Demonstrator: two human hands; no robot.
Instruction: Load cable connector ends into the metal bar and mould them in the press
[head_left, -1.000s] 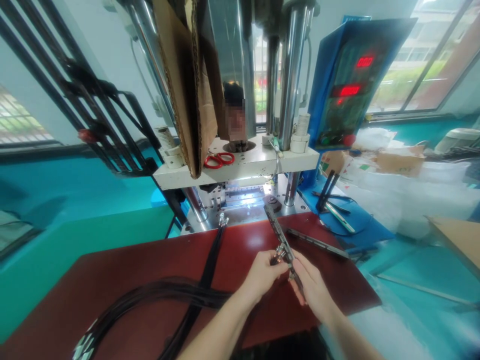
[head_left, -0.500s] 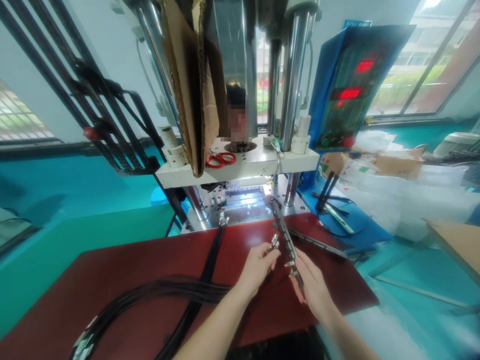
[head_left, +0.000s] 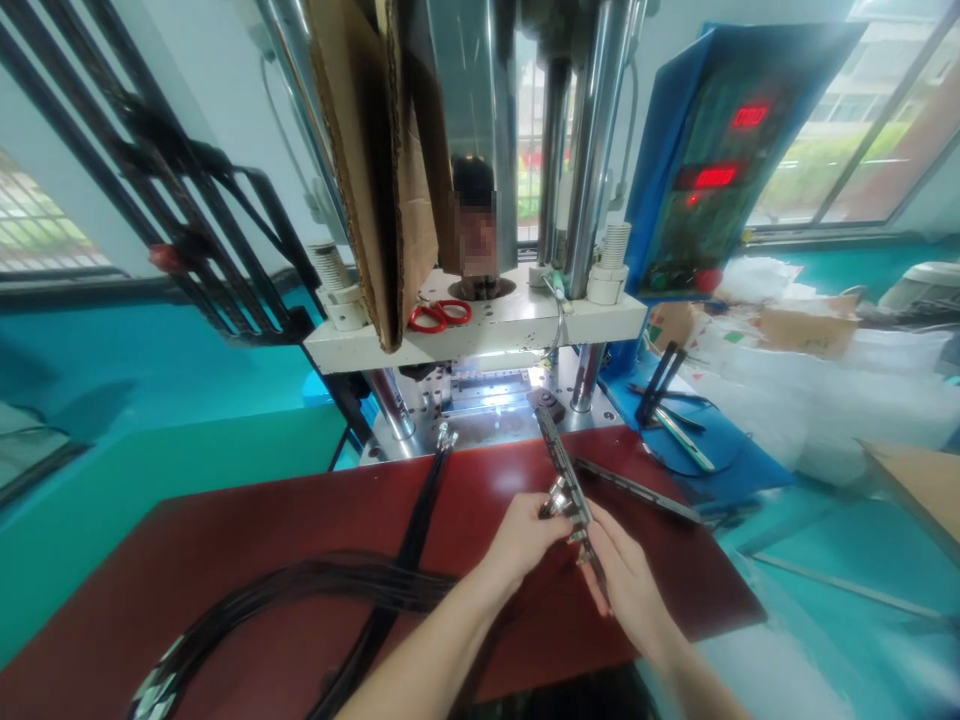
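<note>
My right hand (head_left: 619, 570) is closed round the near end of a long slotted metal bar (head_left: 561, 458), which slants away toward the press. Small metal connectors (head_left: 556, 498) stick out from the fingers of my left hand (head_left: 525, 535), pinched against the bar's left side. The left fingertips meet the bar close to the right fingers. A second metal bar (head_left: 637, 490) lies on the dark red table (head_left: 300, 510), to the right. Black cables (head_left: 420, 520) with shiny metal ends (head_left: 446, 437) lie to the left, crossing another bundle of cables (head_left: 300, 580).
Beyond the table stands a press with a white plate (head_left: 480, 335), carrying red-handled scissors (head_left: 440, 315) and cardboard (head_left: 375, 180). A blue control box (head_left: 705, 170) and a blue tray (head_left: 735, 450) with tools are at the right. A reflected person shows in the press cylinder (head_left: 472, 100).
My left hand has moved right, bringing the connectors from beside the bar up against it. My right hand still holds the bar. The view has shifted slightly.
</note>
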